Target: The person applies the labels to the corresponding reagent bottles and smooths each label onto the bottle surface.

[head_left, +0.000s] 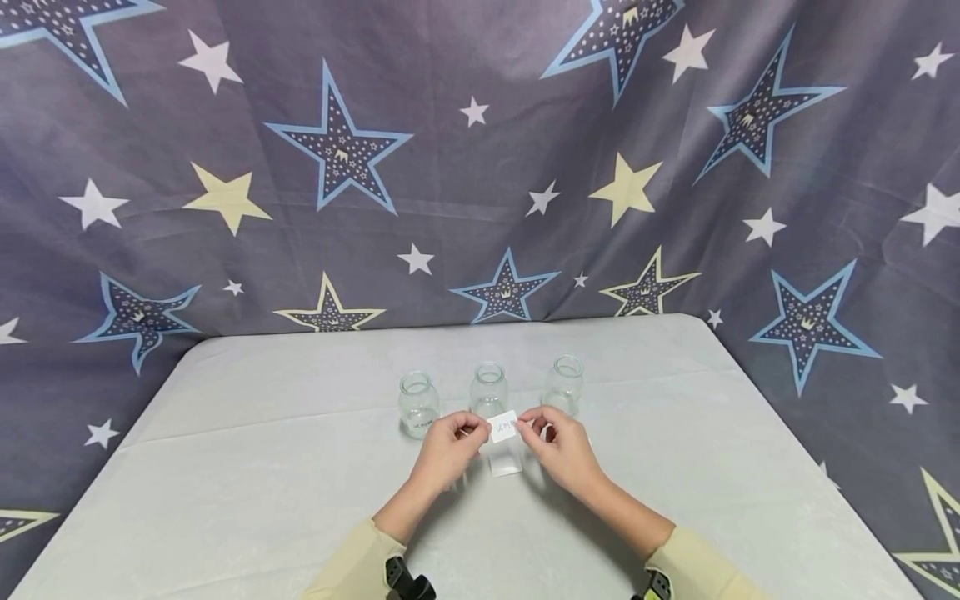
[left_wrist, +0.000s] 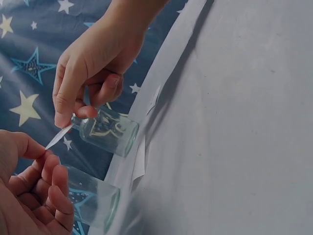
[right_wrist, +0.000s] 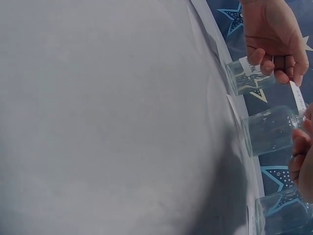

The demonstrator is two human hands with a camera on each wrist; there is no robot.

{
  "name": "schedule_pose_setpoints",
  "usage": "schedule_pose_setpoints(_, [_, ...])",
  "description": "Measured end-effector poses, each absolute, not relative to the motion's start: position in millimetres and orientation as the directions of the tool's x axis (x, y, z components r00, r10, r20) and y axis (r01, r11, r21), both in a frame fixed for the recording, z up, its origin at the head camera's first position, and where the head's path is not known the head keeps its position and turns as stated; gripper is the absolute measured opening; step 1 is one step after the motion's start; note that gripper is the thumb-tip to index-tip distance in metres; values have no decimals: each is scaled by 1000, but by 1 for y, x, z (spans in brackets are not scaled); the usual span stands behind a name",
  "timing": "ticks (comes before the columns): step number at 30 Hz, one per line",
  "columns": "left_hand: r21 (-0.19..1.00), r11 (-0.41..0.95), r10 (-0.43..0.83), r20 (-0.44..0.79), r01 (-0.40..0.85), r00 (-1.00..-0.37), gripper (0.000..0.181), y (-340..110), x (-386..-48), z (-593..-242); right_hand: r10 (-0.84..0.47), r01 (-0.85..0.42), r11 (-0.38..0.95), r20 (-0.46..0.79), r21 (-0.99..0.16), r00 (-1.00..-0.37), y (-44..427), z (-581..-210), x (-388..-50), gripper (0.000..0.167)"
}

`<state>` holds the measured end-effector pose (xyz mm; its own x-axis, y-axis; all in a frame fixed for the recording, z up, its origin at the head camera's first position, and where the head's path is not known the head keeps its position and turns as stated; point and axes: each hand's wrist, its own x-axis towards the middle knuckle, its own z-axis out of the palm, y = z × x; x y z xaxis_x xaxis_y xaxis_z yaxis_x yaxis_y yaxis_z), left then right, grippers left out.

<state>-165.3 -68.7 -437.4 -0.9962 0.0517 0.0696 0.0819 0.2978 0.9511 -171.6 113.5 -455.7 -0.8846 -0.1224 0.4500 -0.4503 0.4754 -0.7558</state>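
A small white label [head_left: 503,427] with handwriting on it is stretched between both hands, above the table. My left hand [head_left: 450,452] pinches its left edge between thumb and index finger. Its right edge is pinched the same way by my right hand [head_left: 561,450]. Just behind the label stands the middle glass jar [head_left: 489,385], open at the top and partly hidden. The left glass jar [head_left: 418,403] carries a label with writing [right_wrist: 251,66]. Behind my right hand is the right glass jar [head_left: 564,382], its lower part covered.
A white paper piece [head_left: 506,462] lies on the table in front of the middle jar, below the hands. The pale cloth-covered table [head_left: 262,483] runs back to a dark curtain [head_left: 442,167] printed with stars.
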Motion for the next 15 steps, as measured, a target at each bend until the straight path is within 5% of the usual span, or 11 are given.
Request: schedule_pose_setpoints(15, [926,363,52,93,105,-994,11,-72,-168,-442,-69,-269,408,265,-872,-962,108,-457,-179,4])
